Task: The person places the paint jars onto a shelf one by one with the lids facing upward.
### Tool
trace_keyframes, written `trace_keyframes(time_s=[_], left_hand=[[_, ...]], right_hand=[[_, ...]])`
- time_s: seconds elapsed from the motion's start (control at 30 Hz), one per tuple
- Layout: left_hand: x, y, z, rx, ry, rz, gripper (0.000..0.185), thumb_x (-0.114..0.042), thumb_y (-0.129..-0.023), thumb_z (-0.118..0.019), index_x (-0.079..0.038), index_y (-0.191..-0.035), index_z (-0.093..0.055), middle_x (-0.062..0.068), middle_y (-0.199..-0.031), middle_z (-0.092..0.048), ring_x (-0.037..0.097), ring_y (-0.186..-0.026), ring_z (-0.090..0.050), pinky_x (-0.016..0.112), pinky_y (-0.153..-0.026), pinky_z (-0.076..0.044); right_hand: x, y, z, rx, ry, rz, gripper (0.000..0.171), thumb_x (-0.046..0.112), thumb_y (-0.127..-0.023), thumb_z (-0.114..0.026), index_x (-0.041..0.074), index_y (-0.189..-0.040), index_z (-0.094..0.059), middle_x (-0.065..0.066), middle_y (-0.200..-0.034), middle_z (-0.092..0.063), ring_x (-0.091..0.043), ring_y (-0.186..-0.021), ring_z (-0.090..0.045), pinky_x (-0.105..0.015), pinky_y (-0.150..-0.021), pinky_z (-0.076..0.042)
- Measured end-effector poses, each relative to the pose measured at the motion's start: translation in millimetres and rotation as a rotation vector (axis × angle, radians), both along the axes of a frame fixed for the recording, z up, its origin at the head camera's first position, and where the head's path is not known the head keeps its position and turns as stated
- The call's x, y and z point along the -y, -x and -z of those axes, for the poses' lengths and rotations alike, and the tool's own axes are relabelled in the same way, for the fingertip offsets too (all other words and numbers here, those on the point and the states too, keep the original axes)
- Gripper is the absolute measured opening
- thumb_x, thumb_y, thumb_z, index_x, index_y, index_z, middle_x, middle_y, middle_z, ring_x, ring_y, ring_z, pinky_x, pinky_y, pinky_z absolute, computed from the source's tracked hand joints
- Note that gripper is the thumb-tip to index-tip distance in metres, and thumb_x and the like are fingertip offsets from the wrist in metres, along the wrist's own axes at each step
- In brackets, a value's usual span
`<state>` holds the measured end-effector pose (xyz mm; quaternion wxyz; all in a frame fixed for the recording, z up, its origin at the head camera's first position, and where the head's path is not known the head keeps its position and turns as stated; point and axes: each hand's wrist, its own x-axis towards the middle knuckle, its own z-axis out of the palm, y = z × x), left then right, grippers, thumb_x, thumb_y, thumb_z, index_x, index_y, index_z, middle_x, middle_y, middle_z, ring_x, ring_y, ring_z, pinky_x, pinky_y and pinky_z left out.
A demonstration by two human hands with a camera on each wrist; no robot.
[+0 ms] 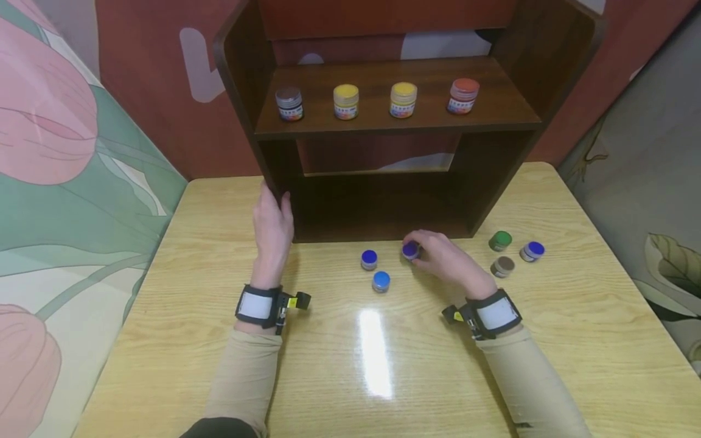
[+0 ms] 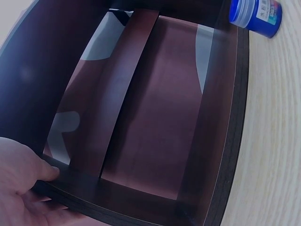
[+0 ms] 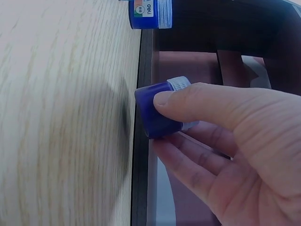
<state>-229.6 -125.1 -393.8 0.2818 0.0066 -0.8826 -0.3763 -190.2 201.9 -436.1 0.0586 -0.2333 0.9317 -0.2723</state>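
Note:
A dark wooden shelf unit stands at the back of the table. My left hand grips the unit's left side panel at the lower front corner. My right hand pinches a small purple-lidded paint jar between thumb and fingers, just in front of the unit's bottom opening. Two more blue-lidded jars sit to its left, one nearer the shelf, one closer to me. On the upper shelf stand several jars: dark, yellow, yellow, red.
Three loose jars lie on the table to the right: green, brown, blue. The pale wooden table has bare surface in front of my arms. Patterned walls close in on both sides.

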Motion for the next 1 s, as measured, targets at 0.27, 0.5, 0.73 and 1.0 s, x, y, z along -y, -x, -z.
trace_keyframes(time_s=[0.27, 0.5, 0.73, 1.0], left_hand=[[0.3, -0.3, 0.5, 0.013, 0.001, -0.011, 0.038, -0.014, -0.103, -0.053, 0.001, -0.137, -0.047, 0.026, -0.128, -0.064, 0.041, -0.119, -0.063, 0.052, -0.101, -0.052], [0.6, 0.2, 0.6, 0.008, 0.003, -0.008, 0.038, -0.014, -0.103, -0.053, 0.001, -0.137, -0.048, 0.026, -0.128, -0.064, 0.041, -0.119, -0.063, 0.052, -0.101, -0.052], [0.7, 0.4, 0.9, 0.011, 0.005, -0.002, 0.039, -0.016, -0.103, -0.053, -0.001, -0.138, -0.047, 0.023, -0.13, -0.063, 0.038, -0.121, -0.063, 0.05, -0.103, -0.052], [0.4, -0.2, 0.6, 0.019, 0.002, -0.005, 0.039, -0.017, -0.103, -0.053, -0.002, -0.138, -0.047, 0.023, -0.13, -0.063, 0.037, -0.121, -0.063, 0.05, -0.103, -0.052]], right_hand=[[-0.1, 1.0, 2.7, 0.0, -0.007, 0.003, 0.04, 0.005, -0.086, -0.077, 0.0, -0.123, -0.063, -0.014, -0.117, -0.07, -0.03, -0.111, -0.066, -0.047, -0.098, -0.055], [-0.8, 1.3, 3.0, 0.009, -0.003, 0.006, 0.039, 0.007, -0.086, -0.077, 0.001, -0.122, -0.064, -0.013, -0.116, -0.071, -0.029, -0.11, -0.067, -0.046, -0.097, -0.056], [-1.1, 2.2, 4.2, 0.032, -0.012, 0.015, 0.039, 0.009, -0.086, -0.077, 0.003, -0.122, -0.064, -0.012, -0.116, -0.07, -0.027, -0.11, -0.066, -0.046, -0.098, -0.055], [-1.2, 1.6, 5.1, 0.043, -0.003, 0.019, 0.04, 0.009, -0.086, -0.078, 0.003, -0.123, -0.064, -0.011, -0.117, -0.07, -0.027, -0.111, -0.066, -0.046, -0.099, -0.055]])
